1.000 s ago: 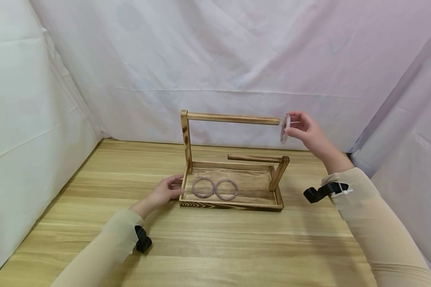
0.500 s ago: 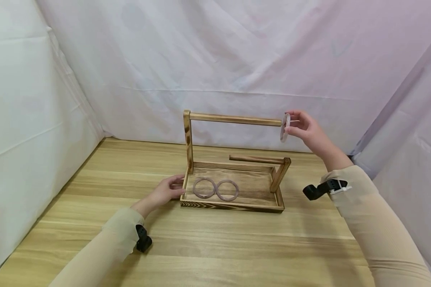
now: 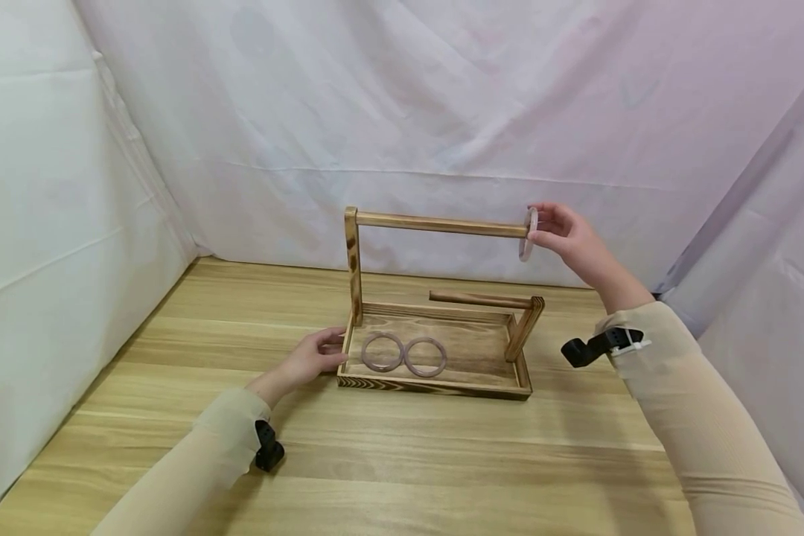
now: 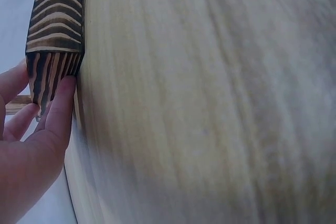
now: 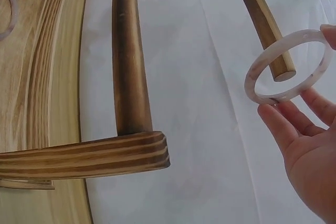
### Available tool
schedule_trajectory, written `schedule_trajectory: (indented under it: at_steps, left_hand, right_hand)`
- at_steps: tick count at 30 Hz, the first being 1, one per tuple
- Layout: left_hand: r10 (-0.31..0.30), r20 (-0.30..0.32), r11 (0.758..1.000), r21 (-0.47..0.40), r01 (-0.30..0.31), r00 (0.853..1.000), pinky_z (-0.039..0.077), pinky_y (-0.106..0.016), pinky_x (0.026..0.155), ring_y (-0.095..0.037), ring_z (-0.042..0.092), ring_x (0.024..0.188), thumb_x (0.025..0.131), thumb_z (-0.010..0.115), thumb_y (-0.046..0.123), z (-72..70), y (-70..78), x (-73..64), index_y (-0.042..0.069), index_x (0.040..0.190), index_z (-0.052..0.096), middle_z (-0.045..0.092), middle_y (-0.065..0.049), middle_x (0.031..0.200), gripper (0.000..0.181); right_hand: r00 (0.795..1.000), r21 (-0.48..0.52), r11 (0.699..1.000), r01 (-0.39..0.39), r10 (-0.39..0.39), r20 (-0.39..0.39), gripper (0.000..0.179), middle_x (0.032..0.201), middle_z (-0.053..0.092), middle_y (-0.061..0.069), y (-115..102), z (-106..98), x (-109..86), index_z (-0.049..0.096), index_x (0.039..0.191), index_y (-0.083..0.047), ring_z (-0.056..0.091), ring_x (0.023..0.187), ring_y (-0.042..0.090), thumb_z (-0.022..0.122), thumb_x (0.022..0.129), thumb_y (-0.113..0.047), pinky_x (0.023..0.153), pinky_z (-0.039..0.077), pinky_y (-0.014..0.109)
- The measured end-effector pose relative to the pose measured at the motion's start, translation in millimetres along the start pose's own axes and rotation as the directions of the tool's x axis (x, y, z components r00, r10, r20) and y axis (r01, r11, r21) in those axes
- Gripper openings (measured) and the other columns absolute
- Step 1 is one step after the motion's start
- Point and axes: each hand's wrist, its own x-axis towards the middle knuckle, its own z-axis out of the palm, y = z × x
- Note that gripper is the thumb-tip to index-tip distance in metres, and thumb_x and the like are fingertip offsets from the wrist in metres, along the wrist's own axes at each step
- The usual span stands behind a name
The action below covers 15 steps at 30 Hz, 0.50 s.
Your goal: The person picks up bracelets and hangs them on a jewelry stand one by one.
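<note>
My right hand [image 3: 569,237] pinches a pale, mottled bangle [image 5: 251,85] between thumb and fingers at the right end of the upper rod [image 3: 435,222]. In the right wrist view the rod's tip shows through the bangle's ring. The rod belongs to a wooden bangle stand with a tray base [image 3: 476,339]. My left hand [image 3: 306,359] holds the tray's left end, thumb and fingers on either side of its wall. Two more bangles lie flat side by side in the tray, a left bangle [image 3: 364,354] and a right bangle [image 3: 445,358].
A shorter, lower rod [image 3: 479,300] points left from a post [image 3: 524,331] at the tray's right end. The tall left post [image 3: 353,268] carries the upper rod. White cloth [image 3: 295,112] hangs behind and at both sides of the wood-grain table [image 3: 388,461].
The bangle in my right hand has moved slightly left, from beside the upper rod's tip to around it. My left hand keeps its hold on the tray.
</note>
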Motion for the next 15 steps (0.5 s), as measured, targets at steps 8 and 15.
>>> schedule_trajectory:
  at_steps: [8,15]
  left_hand:
    - [-0.002,-0.005,1.0,-0.013,0.002,1.0,0.049,-0.041,0.098,-0.046,0.044,0.125,0.092,0.055,0.003,0.4,-0.6,-0.2,-0.01,0.142,0.027,0.042,-0.034,0.133,0.059]
    - [0.007,-0.001,1.0,0.017,-0.007,1.0,0.049,-0.042,0.099,-0.046,0.045,0.124,0.092,0.055,0.005,1.4,-1.4,0.0,-0.009,0.142,0.028,0.043,-0.034,0.133,0.059]
  right_hand:
    - [0.999,0.027,0.999,0.03,-0.03,0.033,0.032,0.109,0.052,-0.007,-2.1,-0.2,7.3,0.044,0.125,-0.015,0.051,0.1,-0.002,0.054,0.094,-0.012,0.083,0.043,0.008]
    - [0.996,0.057,0.996,0.072,-0.075,0.057,0.028,0.106,0.054,-0.006,-4.8,-0.5,10.7,0.047,0.119,-0.02,0.054,0.095,0.001,0.054,0.093,-0.01,0.081,0.046,0.01]
